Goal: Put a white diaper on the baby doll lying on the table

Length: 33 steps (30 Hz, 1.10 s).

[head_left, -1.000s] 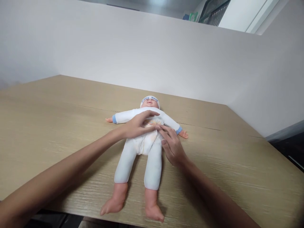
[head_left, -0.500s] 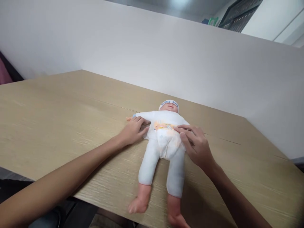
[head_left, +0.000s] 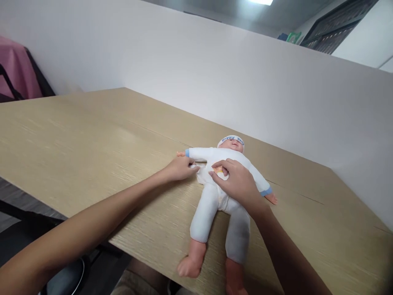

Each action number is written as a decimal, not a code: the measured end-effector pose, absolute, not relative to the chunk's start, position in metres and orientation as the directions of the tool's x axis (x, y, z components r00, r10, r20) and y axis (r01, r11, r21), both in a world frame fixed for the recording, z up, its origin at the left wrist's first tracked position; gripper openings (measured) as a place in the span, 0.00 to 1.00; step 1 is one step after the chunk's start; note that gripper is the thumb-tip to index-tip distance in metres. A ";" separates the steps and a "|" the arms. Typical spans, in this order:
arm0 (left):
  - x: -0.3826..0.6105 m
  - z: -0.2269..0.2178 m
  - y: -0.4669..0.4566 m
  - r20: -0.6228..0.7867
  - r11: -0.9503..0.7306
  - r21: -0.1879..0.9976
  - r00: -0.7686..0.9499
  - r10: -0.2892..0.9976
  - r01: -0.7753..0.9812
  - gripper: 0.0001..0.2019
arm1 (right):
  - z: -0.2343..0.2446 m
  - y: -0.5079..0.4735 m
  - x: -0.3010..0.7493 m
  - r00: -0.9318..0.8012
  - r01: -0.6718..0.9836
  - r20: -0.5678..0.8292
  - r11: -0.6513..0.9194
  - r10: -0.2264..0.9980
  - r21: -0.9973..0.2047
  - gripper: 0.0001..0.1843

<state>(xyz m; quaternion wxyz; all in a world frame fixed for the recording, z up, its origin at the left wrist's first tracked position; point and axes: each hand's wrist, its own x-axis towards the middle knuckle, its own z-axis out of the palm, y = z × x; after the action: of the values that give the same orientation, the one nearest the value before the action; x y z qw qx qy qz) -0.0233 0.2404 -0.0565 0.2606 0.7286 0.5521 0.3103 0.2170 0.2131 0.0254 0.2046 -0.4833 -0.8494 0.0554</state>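
Wooden tabletop [head_left: 92,139] bears one doll [head_left: 225,155], one diaper [head_left: 202,175]; left hand [head_left: 181,168] pinches the diaper's edge, right hand [head_left: 240,180], fingers parted, above its front.

The head camera looks forward and down at the doll [head_left: 211,197].

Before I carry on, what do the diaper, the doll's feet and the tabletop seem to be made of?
Diaper: soft, matte, probably nonwoven fabric, going by its creases.
Doll's feet: perhaps vinyl or rubber; they look smooth, moulded and evenly coloured.
Tabletop: wood or wood-look laminate, lightly glossy, from its streaky grain and highlights.
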 end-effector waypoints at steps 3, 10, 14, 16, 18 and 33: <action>-0.014 -0.051 0.241 0.179 -0.245 0.826 0.176 0.968 0.508 0.23 | 0.026 0.216 0.215 -0.411 0.831 0.235 0.468 0.881 -0.301 0.14; 0.028 -0.031 0.239 0.226 -0.292 0.922 0.261 0.939 0.253 0.21 | 0.029 0.218 0.214 -0.396 0.840 0.184 0.436 0.900 -0.323 0.28; 0.046 -0.027 0.242 0.330 -0.382 0.922 0.386 0.861 0.064 0.24 | 0.030 0.218 0.218 -0.413 0.815 0.190 0.454 0.891 -0.358 0.25; 0.049 -0.029 0.242 0.385 -0.428 0.903 0.368 0.846 0.040 0.26 | 0.029 0.219 0.220 -0.403 0.812 0.189 0.445 0.896 -0.378 0.24; 0.048 -0.034 0.242 0.425 -0.468 0.881 0.325 0.845 0.064 0.27 | 0.029 0.219 0.221 -0.392 0.809 0.182 0.432 0.902 -0.398 0.24; 0.041 -0.064 0.232 0.502 -0.511 0.842 0.095 0.860 0.172 0.15 | 0.029 0.218 0.228 -0.415 0.716 0.177 0.440 0.893 -0.542 0.25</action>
<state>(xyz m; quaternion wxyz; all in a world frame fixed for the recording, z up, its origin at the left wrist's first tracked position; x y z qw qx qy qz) 0.0407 0.2319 -0.0640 0.3112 0.6712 0.3842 0.5523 0.2276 0.2175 0.0289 0.2256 -0.4917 -0.8179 0.1957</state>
